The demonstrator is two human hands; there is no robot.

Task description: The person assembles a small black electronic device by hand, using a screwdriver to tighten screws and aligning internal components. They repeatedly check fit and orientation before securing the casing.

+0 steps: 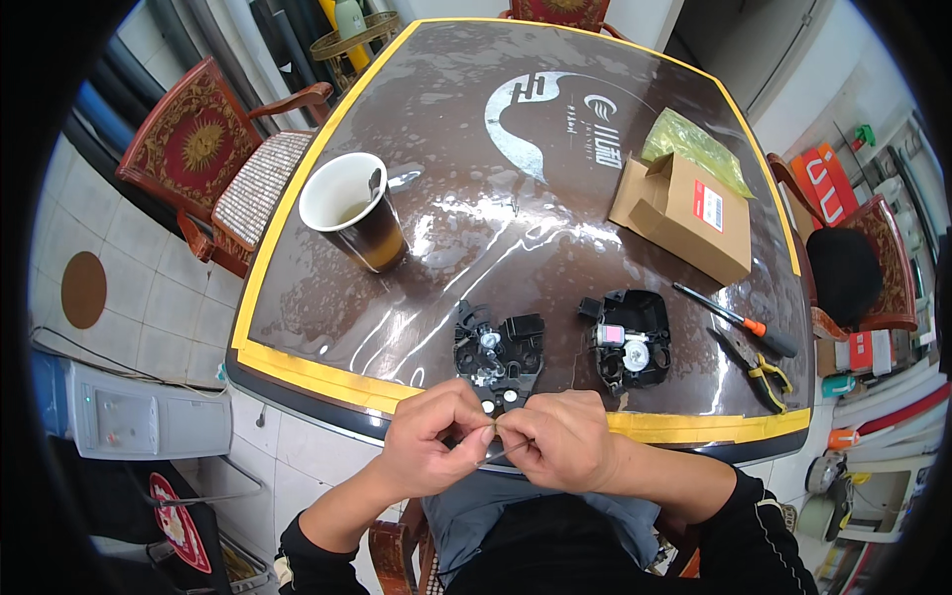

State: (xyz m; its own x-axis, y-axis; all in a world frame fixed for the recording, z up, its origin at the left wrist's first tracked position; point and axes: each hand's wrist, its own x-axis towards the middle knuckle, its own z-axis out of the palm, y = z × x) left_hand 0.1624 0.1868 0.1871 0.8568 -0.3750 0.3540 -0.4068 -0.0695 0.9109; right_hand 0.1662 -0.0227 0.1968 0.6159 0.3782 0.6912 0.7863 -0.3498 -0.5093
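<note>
My left hand and my right hand meet at the table's near edge, fingertips pinched together. Between them is something small and thin; a dark sliver shows under the right fingers, but its kind is too small to make out. Just beyond my hands lies an opened black plastic housing half with small metal and clear parts inside. To its right sits a second black housing half, holding a small motor with a pinkish label and a round whitish gear.
Right of the housings lie a screwdriver and yellow-handled pliers. Behind them stands an open cardboard box beside a yellowish plastic bag. A tall cup with liquid and a spoon stands at left. Yellow tape edges the table.
</note>
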